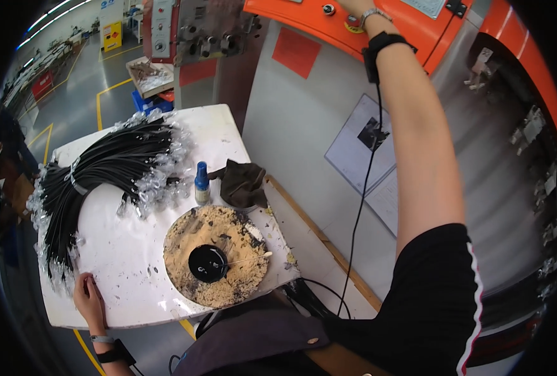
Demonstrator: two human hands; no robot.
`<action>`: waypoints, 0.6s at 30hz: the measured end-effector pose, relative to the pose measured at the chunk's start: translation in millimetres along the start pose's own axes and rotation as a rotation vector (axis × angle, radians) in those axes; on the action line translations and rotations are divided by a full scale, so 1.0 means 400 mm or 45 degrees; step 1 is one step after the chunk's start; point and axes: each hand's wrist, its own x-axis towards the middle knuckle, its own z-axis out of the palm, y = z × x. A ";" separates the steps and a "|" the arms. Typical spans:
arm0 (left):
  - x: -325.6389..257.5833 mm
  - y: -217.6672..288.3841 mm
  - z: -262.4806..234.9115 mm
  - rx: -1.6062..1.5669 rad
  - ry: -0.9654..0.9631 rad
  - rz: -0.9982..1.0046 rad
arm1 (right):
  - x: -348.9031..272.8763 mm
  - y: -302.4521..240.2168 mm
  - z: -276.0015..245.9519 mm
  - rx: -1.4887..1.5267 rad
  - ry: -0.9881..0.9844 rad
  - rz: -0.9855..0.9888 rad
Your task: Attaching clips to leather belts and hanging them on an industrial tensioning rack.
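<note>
Black cables (103, 166) bundled, left hand (89, 299) beside

Table (134, 263): white top, smooth, semi-matt, scuffed with dark marks. Cable bundle (103, 166): black sheathing, matt, rubber-like; ends in clear glossy plastic sleeves. Round disc (219, 282): coarse, crumbly tan surface, grimy at the rim; black cap (208, 263) at its centre, smooth and glossy. Small bottle (201, 183): blue plastic cap, slight sheen. Rag (244, 183): dark olive cloth, matt, crumpled. Machine panel (303, 19): orange painted metal, glossy. Wall sheets (360, 147): paper, matt.
</note>
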 end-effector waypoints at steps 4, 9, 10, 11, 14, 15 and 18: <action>-0.012 -0.041 -0.014 0.041 0.030 0.009 | -0.095 -0.059 -0.073 -0.045 0.033 -0.271; -0.029 -0.015 -0.031 -0.245 -0.024 0.053 | -0.367 -0.225 -0.259 0.415 0.103 -0.224; -0.031 0.010 -0.058 -0.288 -0.094 0.070 | -0.424 -0.254 -0.305 0.481 0.095 -0.168; -0.021 0.032 -0.082 -0.326 -0.171 0.081 | -0.483 -0.284 -0.352 0.636 0.046 -0.039; 0.032 0.078 -0.199 -0.172 -0.149 0.218 | -0.642 -0.359 -0.402 0.922 -0.054 0.204; 0.094 0.123 -0.236 -0.154 -0.220 0.270 | -0.704 -0.365 -0.410 0.907 -0.106 0.433; 0.277 0.184 -0.293 0.182 -0.232 0.321 | -0.873 -0.380 -0.483 0.860 0.024 0.664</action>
